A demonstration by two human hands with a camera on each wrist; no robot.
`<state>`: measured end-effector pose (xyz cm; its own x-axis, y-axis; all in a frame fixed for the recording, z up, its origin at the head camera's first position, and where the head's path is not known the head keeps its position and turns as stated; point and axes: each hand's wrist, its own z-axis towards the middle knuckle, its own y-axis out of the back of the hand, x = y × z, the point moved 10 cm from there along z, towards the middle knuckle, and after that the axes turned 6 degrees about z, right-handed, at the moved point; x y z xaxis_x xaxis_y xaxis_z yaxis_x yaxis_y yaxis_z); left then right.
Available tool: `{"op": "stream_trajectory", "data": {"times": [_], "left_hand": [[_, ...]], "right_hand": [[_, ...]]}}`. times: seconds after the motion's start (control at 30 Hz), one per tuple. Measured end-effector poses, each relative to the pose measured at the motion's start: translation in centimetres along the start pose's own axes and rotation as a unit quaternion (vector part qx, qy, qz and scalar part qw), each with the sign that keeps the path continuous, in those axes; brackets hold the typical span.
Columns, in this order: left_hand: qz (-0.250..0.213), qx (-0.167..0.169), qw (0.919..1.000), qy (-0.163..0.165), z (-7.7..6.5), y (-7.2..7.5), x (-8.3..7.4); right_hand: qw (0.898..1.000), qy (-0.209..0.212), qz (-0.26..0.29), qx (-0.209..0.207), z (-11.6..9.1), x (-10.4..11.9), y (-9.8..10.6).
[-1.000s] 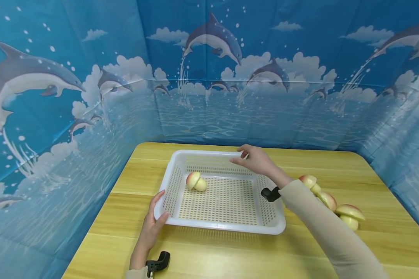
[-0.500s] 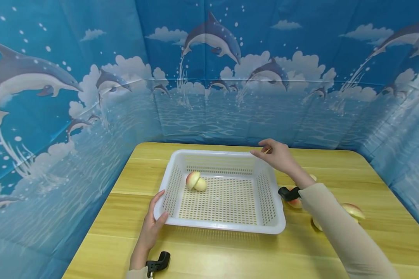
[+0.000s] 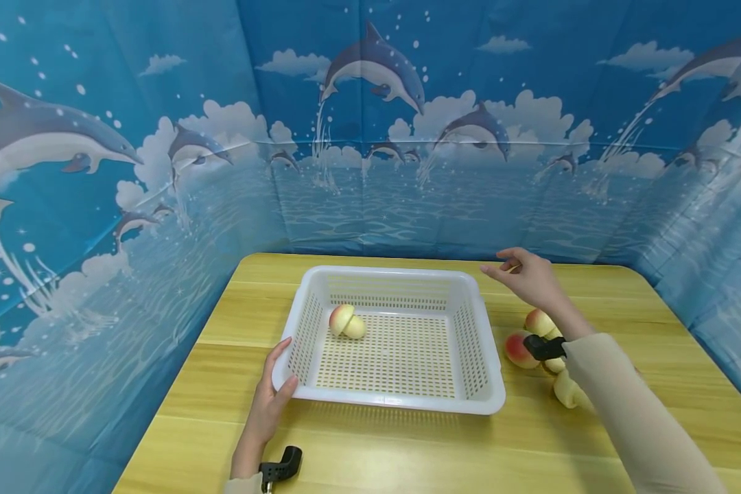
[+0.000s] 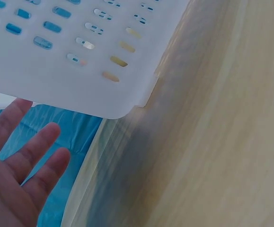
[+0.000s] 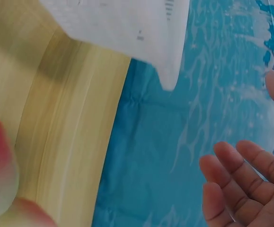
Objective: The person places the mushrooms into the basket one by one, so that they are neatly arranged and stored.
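Observation:
A white perforated plastic basket (image 3: 385, 405) is in the middle of the head view, with one toy mushroom (image 3: 348, 322), pale yellow with a reddish cap, lying inside at its left. My left hand (image 3: 265, 405) holds the basket's front left corner, thumb and a finger on the rim. In the left wrist view, three fingers (image 4: 37, 146) stretch out beside the basket wall. My right hand (image 3: 527, 278) is in the air beyond the basket's back right corner, fingers loosely bent and nothing in them. Below that arm, several more toy mushrooms (image 3: 520, 348) lie on the table, partly hidden by the sleeve.
The wooden table (image 3: 222, 384) has rounded far corners. A blue dolphin-print curtain (image 3: 370, 206) hangs close behind it and on both sides. Black cameras sit on both wrists, the right one (image 3: 543, 346) overlapping the mushrooms in the head view.
My right hand has moved right, from over the basket's back rim to past its back right corner. The left hand, the basket and the mushroom inside stay where they were.

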<state>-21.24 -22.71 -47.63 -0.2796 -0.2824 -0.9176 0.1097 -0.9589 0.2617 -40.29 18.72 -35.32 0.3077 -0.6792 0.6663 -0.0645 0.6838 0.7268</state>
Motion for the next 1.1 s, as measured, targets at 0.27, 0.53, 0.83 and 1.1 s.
{"op": "stream_trajectory", "data": {"times": [0.27,0.53,0.83,1.1], "left_hand": [[-0.001,-0.003,1.0,-0.003,0.1,0.1,0.3],[0.002,0.005,1.0,0.007,0.1,-0.1,0.5],[-0.003,-0.002,1.0,0.009,0.2,-0.1,1.0],[-0.001,-0.001,1.0,0.002,0.3,0.0,0.9]], "right_hand": [[0.999,-0.033,0.006,-0.002,-0.9,-2.5,1.2],[0.998,-0.06,-0.005,0.011,-1.9,-4.8,1.8],[0.996,-0.085,-0.017,0.019,-2.9,-7.5,1.9],[0.993,-0.099,-0.022,0.056,-3.7,-9.7,1.5]]}}
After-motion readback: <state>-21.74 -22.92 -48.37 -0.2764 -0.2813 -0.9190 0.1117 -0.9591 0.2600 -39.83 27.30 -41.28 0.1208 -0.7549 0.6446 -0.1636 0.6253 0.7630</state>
